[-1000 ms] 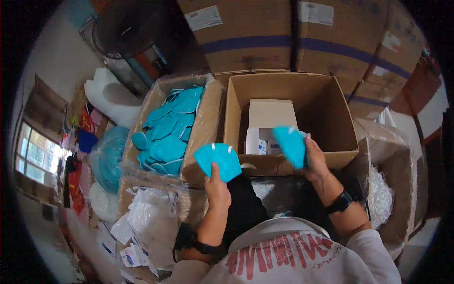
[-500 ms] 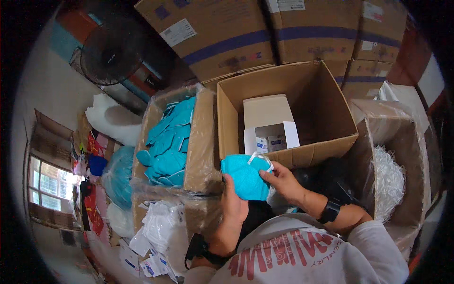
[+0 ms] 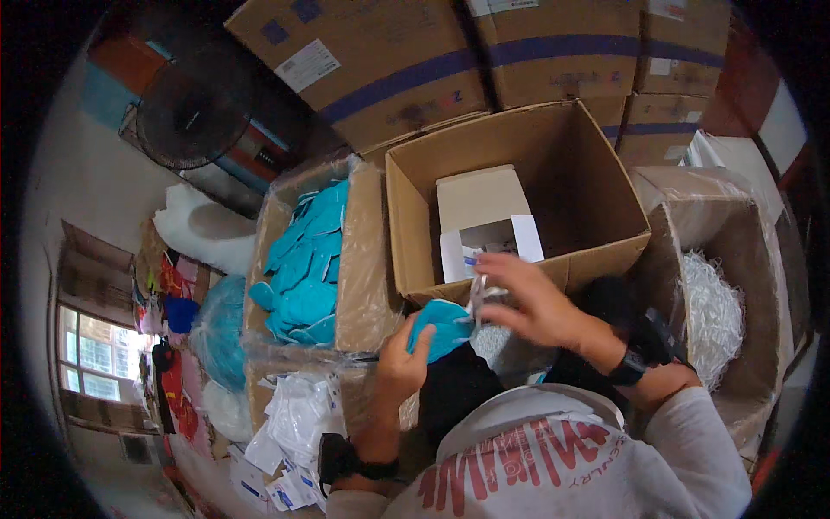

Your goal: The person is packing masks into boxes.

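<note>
A teal cup-shaped face mask (image 3: pixel 444 332) with white straps is held up in front of the big carton. My left hand (image 3: pixel 403 363) is closed on its left side, thumb on the near face. My right hand (image 3: pixel 540 303) is at the mask's right edge, its fingers reaching toward the white strap (image 3: pixel 476 298). Motion smears those fingers, so whether they grip the strap is unclear. Behind the mask, inside the big open carton (image 3: pixel 519 281), stands a smaller white box (image 3: pixel 481 192) with its flaps up and some small packets in it.
A plastic-lined carton at left holds a heap of teal masks (image 3: pixel 304 259). Below it lie white plastic bags (image 3: pixel 298 415). On the right, an open carton (image 3: pixel 752 259) contains a bundle of white straps (image 3: pixel 712 324). Stacked cartons (image 3: pixel 562 52) and a fan (image 3: pixel 192 108) stand behind.
The mask has tilted and turned more edge-on, moving slightly down. My right hand has come off the mask's body and moved up by the strap. The view has shifted a little.
</note>
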Motion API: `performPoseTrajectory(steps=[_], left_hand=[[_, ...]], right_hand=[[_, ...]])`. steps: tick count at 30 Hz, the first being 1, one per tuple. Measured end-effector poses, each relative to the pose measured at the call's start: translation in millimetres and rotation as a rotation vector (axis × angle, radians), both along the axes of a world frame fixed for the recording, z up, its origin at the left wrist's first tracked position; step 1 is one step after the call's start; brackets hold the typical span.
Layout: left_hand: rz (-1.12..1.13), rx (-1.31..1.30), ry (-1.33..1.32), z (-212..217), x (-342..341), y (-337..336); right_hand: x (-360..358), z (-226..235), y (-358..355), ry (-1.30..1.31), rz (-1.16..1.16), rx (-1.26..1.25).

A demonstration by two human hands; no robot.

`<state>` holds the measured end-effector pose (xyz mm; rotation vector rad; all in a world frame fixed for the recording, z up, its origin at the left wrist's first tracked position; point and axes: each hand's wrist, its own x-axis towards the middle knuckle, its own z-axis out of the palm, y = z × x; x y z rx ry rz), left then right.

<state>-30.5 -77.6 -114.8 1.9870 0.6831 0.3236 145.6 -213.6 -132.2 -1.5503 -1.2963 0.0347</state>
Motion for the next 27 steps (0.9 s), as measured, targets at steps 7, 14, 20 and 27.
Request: performPoseTrajectory(steps=[7,14,20,27], left_hand=[[-0.080,-0.100,0.041,17,3,8],[0.006,0.270,-0.184,21,33,10],[0.051,0.271,-0.033,8,44,13],[0.218,0.216,-0.186,17,20,66]], right_hand=[[-8,8,15,0.113,0.371,-0.394],[-29,-6,25,-0.173,0.112,-0.296],[-36,2,20,0.331,0.453,-0.396],[23,-21,-10,0.705,0.730,-0.669]])
